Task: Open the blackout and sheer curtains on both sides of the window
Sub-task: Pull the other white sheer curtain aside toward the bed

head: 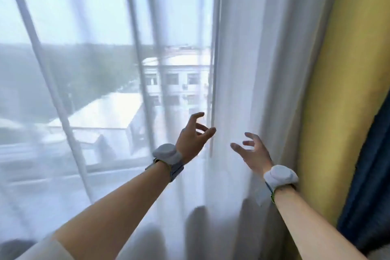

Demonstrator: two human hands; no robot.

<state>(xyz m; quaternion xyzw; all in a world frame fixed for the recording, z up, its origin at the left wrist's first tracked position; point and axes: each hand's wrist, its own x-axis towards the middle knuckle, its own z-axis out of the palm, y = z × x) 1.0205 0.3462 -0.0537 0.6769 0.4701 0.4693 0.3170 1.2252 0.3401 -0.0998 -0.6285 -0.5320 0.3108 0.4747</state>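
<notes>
Both hands, left hand [193, 135] and right hand [252, 152], spread empty; the sheer curtain [242, 69] hangs vertically between them, left fingertips nearest.

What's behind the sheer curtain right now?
Through the sheer curtain, a window frame and pale buildings show, blurred. Where the sheer bunches on the right, it is opaque, hiding whatever lies behind.

— What bears the curtains in front of me?
— No rail or floor in my view. Sheer curtain [242, 69] hangs over window [95, 17]; yellow-and-blue blackout curtain [341, 91] just beside.
</notes>
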